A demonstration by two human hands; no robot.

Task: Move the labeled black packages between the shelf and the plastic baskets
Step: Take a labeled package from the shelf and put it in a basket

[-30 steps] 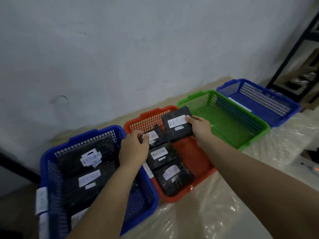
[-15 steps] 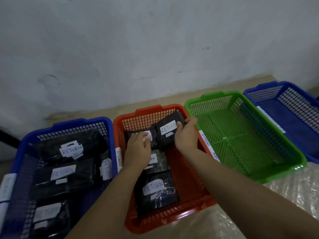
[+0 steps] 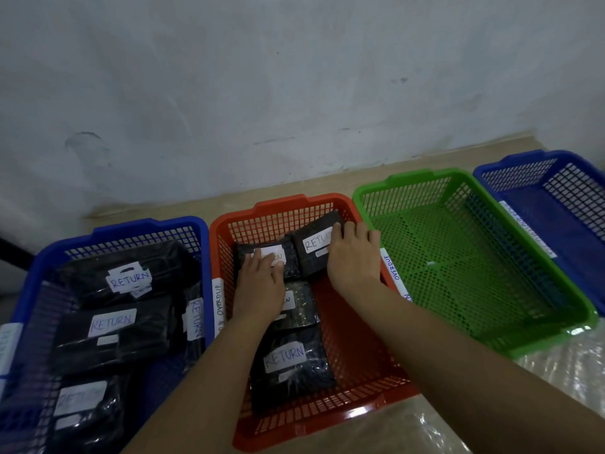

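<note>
left hand: it lies low in the centre of the frame, inside the red basket. the fingers are almost straight and press flat on the far-left package; they do not curl around it.
right hand: it is just right of the left hand. the fingers are bent over the far edge of the far-right package and hold it against the back wall of the basket. this package is tilted, not yet flat.
red basket, content: four labeled black packages can be seen. two are at the far end under the hands, one is in the middle, partly hidden by the left wrist, and one is nearest with "return" on its label.
left blue basket: in the lower left of the frame, it holds at least three flat packages with "return" labels and one standing on its edge at the right wall.
green basket: right of centre, no package is visible in it.
right blue basket: at the right edge of the frame, only partly visible; no package is seen in the visible part.
shelf: not in view.
progress: i judge the task is well advanced, because two baskets are already loaded. the package in hand must still be laid flat and released. how many packages are left on the shelf, i cannot tell.
</note>
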